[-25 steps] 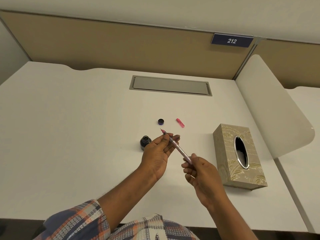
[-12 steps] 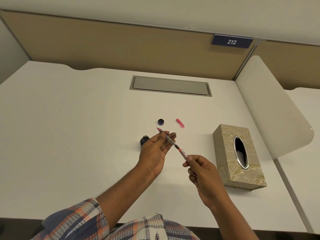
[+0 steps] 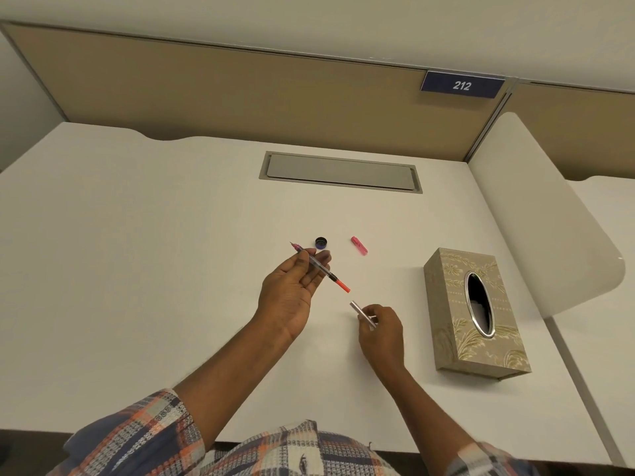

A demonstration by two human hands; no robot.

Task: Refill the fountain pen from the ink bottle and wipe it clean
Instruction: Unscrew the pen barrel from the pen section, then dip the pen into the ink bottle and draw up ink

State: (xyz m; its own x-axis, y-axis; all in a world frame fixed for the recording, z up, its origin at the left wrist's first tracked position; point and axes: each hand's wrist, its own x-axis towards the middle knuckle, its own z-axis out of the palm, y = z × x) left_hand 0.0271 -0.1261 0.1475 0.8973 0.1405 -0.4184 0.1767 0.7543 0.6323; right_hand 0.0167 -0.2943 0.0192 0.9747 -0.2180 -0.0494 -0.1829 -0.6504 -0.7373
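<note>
Fingers [image 3: 302,260] of the left hand [image 3: 292,297] pinch the fountain pen [image 3: 319,267] mid-body, likely light and slippery (fragile nib [image 3: 293,244]: hold behind it); right hand [image 3: 383,334] fingers pinch the barrel [image 3: 357,309].

A shiny metal barrel [image 3: 362,315], a clear plastic pen body [image 3: 319,266], a smooth matt desk [image 3: 137,269].

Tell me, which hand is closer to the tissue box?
Right. The right hand, holding the silver barrel, is beside the tissue box, apart from it. The left hand, holding the rest of the pen, is farther away, beyond the right hand.
</note>
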